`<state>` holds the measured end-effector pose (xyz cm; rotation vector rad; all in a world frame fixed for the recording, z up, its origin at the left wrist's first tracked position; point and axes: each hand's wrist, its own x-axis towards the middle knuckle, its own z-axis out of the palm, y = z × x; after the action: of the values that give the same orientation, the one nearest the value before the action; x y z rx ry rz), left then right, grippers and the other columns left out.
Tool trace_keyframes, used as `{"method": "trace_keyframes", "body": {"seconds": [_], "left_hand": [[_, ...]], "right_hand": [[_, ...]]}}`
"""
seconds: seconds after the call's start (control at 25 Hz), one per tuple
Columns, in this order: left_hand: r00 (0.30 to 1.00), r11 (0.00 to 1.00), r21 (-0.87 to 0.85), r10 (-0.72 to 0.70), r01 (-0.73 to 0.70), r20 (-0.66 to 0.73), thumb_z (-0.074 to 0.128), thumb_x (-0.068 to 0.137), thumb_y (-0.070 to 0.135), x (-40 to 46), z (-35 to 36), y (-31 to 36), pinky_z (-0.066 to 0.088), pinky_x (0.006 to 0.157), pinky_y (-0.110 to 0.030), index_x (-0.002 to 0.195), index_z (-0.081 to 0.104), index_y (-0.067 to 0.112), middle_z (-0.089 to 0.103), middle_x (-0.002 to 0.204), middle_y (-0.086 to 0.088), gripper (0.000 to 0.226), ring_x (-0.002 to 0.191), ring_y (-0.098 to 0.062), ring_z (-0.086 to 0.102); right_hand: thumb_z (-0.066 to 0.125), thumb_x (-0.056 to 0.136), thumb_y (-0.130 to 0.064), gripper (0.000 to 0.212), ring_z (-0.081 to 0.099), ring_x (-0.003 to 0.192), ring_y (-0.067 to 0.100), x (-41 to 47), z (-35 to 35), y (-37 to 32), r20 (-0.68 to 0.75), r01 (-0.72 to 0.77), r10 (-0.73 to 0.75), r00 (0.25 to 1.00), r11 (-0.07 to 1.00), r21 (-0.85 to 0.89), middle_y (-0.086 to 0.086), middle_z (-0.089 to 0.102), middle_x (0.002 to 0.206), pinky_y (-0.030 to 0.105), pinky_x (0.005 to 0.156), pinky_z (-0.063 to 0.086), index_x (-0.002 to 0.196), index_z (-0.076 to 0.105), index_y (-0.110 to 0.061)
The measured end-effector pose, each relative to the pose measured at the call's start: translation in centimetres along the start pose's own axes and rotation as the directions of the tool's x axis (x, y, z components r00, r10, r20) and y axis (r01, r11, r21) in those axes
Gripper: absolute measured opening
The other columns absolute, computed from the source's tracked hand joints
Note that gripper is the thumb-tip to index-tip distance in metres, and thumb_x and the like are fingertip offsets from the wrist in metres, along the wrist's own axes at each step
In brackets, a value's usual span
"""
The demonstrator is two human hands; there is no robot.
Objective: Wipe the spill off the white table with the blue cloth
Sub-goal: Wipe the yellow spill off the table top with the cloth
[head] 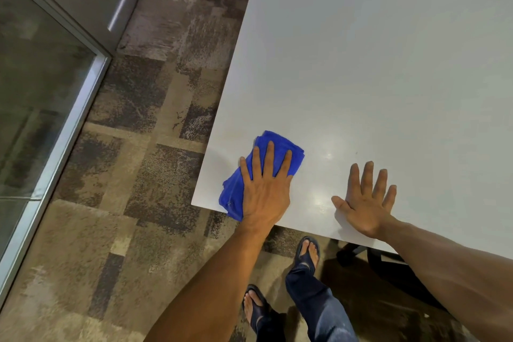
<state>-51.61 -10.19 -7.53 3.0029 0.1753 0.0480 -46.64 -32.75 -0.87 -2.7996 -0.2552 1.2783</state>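
The blue cloth [277, 147] lies bunched near the white table's [374, 64] front left corner, one end hanging over the near edge. My left hand [265, 191] presses flat on the cloth, fingers spread across it. My right hand [366, 200] rests palm down on the bare tabletop to the right, fingers apart, holding nothing. A faint glossy sheen [319, 200] shows on the surface between the two hands; no distinct spill is visible.
Patterned brown and grey carpet [138, 147] covers the floor to the left. A glass partition with a metal frame [69, 125] stands at far left. My sandalled feet [306, 251] and a dark table or chair base [388, 264] are below the table's near edge.
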Motion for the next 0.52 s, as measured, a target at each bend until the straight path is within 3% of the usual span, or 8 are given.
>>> {"method": "trace_keyframes", "body": {"seconds": [0.2, 0.36, 0.52], "left_hand": [[0.974, 0.974, -0.005, -0.227, 0.227, -0.01, 0.026, 0.102, 0.046, 4.2, -1.1, -2.5, 0.015, 0.114, -0.067, 0.156, 0.014, 0.029, 0.011, 0.165, -0.015, 0.058, 0.149, -0.042, 0.013], [0.919, 0.92, -0.028, -0.392, 0.391, -0.041, 0.027, 0.102, 0.045, 7.8, -1.7, -5.6, 0.028, 0.111, -0.064, 0.155, 0.016, 0.031, 0.012, 0.165, -0.013, 0.056, 0.147, -0.043, 0.02], [0.833, 0.834, -0.028, -0.552, 0.551, -0.043, 0.029, 0.102, 0.039, 11.2, -2.9, -9.1, 0.043, 0.091, -0.053, 0.152, 0.028, 0.026, 0.031, 0.158, -0.015, 0.052, 0.118, -0.042, 0.049]], "right_hand": [[0.004, 0.086, -0.075, 0.084, -0.062, 0.123, 0.028, 0.1, 0.3, 0.1, -0.025, 0.007, -0.007, 1.0, 1.0, -0.003, -0.002, -0.065, 0.136, 0.049, 0.099, -0.037, 0.128, -0.057, -0.035], [0.004, 0.084, -0.079, 0.086, -0.065, 0.119, 0.025, 0.3, -0.1, 0.3, 0.038, 0.035, -0.036, 0.999, 0.999, 0.023, -0.001, -0.067, 0.133, 0.05, 0.096, -0.039, 0.124, -0.06, -0.036], [0.01, 0.09, -0.075, 0.088, -0.064, 0.12, 0.032, 0.4, -0.6, 0.3, 0.087, 0.043, -0.045, 0.995, 0.999, 0.033, 0.0, -0.07, 0.13, 0.056, 0.101, -0.035, 0.123, -0.06, -0.033]]}}
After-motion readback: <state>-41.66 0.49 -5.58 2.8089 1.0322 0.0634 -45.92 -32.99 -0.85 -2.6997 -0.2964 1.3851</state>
